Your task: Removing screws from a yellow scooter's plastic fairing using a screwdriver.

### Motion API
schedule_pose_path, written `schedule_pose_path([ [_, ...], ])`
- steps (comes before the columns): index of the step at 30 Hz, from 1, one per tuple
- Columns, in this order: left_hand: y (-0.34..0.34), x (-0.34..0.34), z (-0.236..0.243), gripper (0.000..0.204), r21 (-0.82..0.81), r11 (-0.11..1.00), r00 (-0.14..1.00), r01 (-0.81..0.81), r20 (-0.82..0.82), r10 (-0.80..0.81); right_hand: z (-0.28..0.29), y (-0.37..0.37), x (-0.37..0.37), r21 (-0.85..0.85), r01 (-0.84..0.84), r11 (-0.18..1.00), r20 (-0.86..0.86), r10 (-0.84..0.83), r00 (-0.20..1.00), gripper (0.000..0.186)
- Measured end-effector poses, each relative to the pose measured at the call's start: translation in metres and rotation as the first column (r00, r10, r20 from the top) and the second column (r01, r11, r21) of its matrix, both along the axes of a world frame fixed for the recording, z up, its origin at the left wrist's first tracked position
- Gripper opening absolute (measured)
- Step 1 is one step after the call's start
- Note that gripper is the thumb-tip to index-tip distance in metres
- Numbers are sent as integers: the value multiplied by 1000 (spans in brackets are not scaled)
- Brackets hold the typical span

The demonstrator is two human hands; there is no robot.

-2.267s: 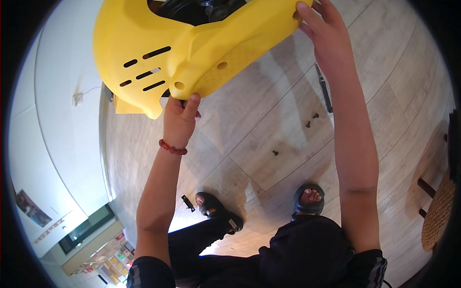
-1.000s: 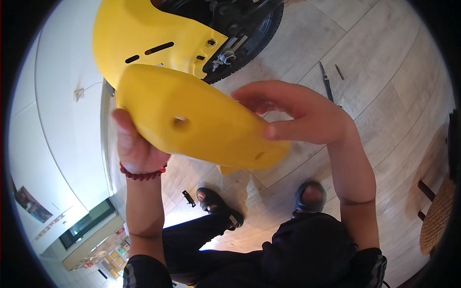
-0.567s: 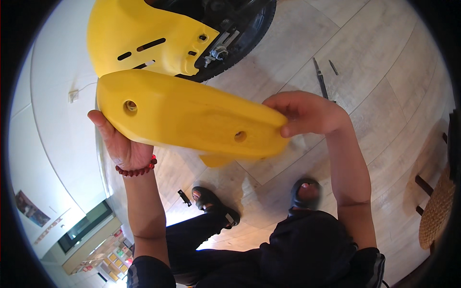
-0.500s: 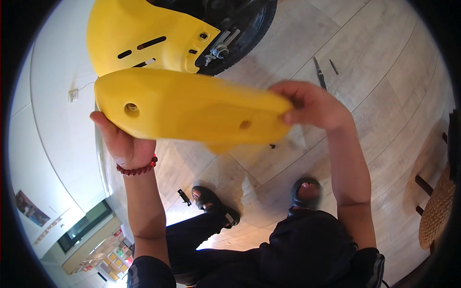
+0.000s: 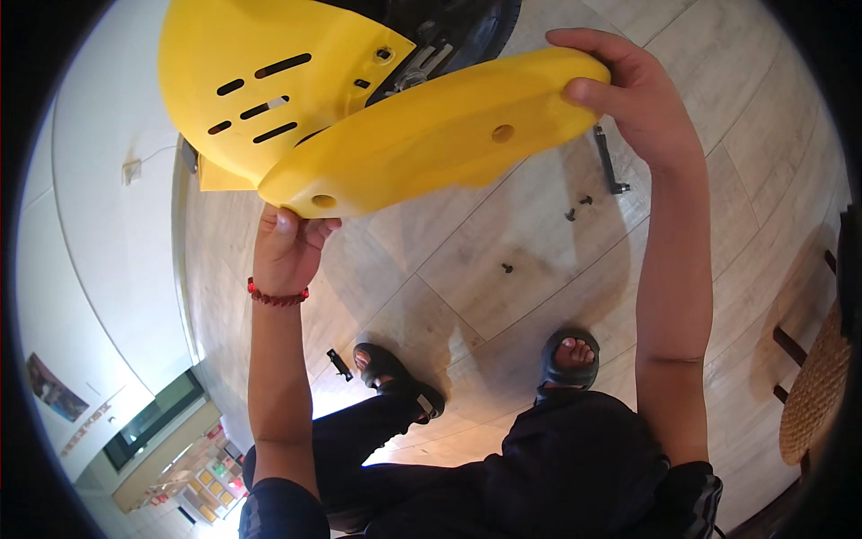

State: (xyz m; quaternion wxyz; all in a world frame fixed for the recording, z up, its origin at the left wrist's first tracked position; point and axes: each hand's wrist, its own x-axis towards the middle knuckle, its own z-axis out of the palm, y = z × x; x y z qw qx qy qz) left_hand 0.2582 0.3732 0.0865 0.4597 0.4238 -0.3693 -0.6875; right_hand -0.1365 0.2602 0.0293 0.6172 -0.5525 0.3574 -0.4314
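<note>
Both hands hold a long yellow plastic cover panel [image 5: 422, 135] with two round holes, tilted so its right end is higher. My left hand [image 5: 289, 247] grips the lower left end from below, thumb beside one hole. My right hand [image 5: 642, 99] clasps the upper right end, thumb on the near face and fingers behind. Just beyond the panel stands a yellow slotted body shell [image 5: 260, 81] around a black wheel [image 5: 498, 27]. The panel overlaps the shell's lower right edge in view; whether they touch I cannot tell.
On the wooden floor lie several small dark screws [image 5: 507, 268] and a black-handled tool [image 5: 611, 162]. A small black object [image 5: 339, 364] lies by my left sandal [image 5: 386, 368]. A white cabinet [image 5: 108, 242] lines the left side; a woven stool seat [image 5: 813, 395] is at right.
The panel has moved up and right, and its right end has risen with my right hand. My left hand has shifted right. More screws on the floor now show.
</note>
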Motion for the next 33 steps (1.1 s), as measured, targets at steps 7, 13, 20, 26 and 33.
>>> schedule_pose_path([
  [7, 5, 3, -9, 44, 47, 998, 998, 52, 21, -53, -13, 17, -9, 212, -93, 973, 102, 72, 992, 54],
  [13, 7, -13, -13, 51, 235, 971, 964, -41, -245, 100, -5, 44, -15, 254, -498, 829, 203, 458, 866, 68],
  [20, -13, -60, 10, 60, 71, 987, 962, 145, -243, -124, 8, 80, 52, 224, -656, 721, 45, 665, 746, 62],
  [26, -39, -69, 50, 61, -112, 983, 976, 148, 176, -127, -13, 70, 49, 235, -373, 898, 686, 120, 718, 54],
  [33, -5, -68, 11, 71, 42, 978, 785, 207, 590, -191, -24, 36, 64, 262, -317, 911, 942, -171, 289, 45],
])
